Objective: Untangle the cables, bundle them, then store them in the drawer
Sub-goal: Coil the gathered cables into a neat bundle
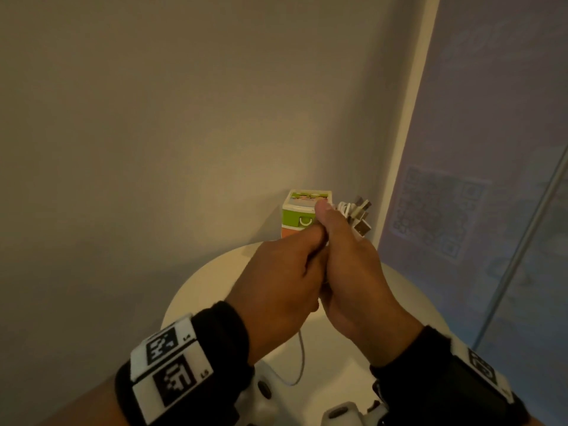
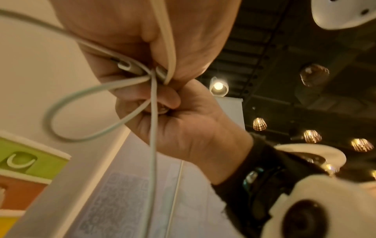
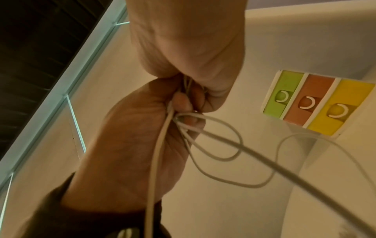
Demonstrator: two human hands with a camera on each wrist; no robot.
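The wristband tags read L4 and L5, and above the round worktop (image 1: 212, 290) both the left hand (image 1: 276, 284) and right hand (image 1: 353, 272) curl their fingers (image 3: 183, 103) tightly around the white cables (image 1: 353, 213), whose plugs jut beyond the knuckles near the drawer unit (image 1: 296, 215).

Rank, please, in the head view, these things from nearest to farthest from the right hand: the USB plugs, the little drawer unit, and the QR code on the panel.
1. USB plugs: sticking out of the right hand, just past the thumb.
2. Drawer unit: on the table behind both hands, slightly left.
3. QR code: on the panel, off to the right.
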